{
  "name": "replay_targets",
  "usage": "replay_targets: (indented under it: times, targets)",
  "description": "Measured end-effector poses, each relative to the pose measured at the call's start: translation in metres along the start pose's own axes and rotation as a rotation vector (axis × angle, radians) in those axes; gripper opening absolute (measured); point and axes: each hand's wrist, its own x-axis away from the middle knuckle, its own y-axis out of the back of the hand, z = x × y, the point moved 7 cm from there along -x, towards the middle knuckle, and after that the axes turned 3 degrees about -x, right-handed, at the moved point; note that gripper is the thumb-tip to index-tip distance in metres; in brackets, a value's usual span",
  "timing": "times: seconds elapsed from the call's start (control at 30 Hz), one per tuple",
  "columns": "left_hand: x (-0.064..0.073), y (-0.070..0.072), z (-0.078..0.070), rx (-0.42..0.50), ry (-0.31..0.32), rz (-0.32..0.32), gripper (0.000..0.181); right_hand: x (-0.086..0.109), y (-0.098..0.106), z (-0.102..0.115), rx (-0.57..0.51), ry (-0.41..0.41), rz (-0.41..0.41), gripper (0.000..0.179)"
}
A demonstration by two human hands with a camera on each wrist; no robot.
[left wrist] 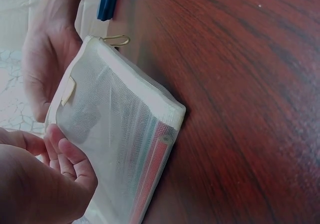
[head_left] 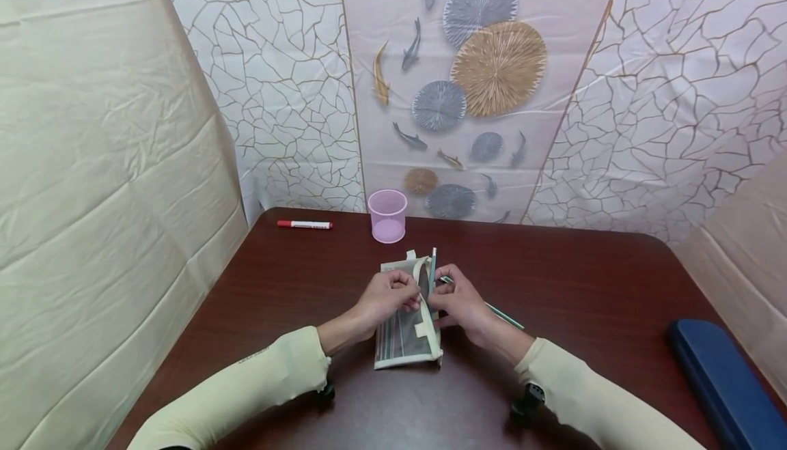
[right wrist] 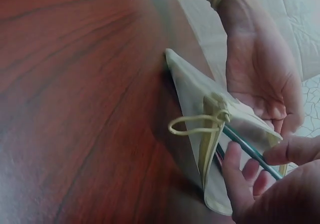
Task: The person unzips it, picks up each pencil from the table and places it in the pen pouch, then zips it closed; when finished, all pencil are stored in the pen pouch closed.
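Observation:
A see-through mesh zip pouch (head_left: pixel 399 341) with pale trim stands tilted between both hands over the table. My left hand (head_left: pixel 384 298) pinches the rim of its opening between thumb and fingers. On the pouch's other side, my right hand (head_left: pixel 461 305) pinches a green pencil (right wrist: pixel 252 153) between thumb and fingers, one end within the open mouth. A pale cord loop (right wrist: pixel 192 125) hangs at the zip's end. Through the mesh, a red stick-like thing (left wrist: pixel 152 171) and greenish lengths show along the bottom edge.
Another green pencil (head_left: pixel 505 315) lies on the table beside my right wrist. At the back stand a pink translucent cup (head_left: pixel 388 218) and, to its left, a red-and-white marker (head_left: pixel 305 225) lying flat. A dark blue case (head_left: pixel 725 382) sits at the right edge.

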Motion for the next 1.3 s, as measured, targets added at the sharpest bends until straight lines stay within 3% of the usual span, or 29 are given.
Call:
replay_targets:
  times: [0.4,0.67,0.83,1.03,1.3]
  targets:
    - [0.000,-0.001,0.002,0.012,0.003,-0.014,0.005,0.001,-0.003,-0.012,-0.027,-0.049,0.074,0.056]
    - [0.002,-0.001,0.000,0.008,-0.008,-0.008,0.006,-0.005,-0.006,-0.018,-0.017,-0.039,0.069,0.061]
    - [0.004,0.001,-0.002,0.004,-0.011,-0.015,0.006,-0.003,-0.005,-0.014,-0.003,-0.018,0.025,0.059]
    - [0.005,0.003,-0.004,0.010,-0.012,-0.015,0.004,0.004,0.006,0.001,0.010,0.032,-0.015,0.054]
    - [0.005,0.002,-0.003,0.010,-0.028,-0.010,0.005,0.003,0.041,0.015,0.037,0.108,-0.097,0.048]
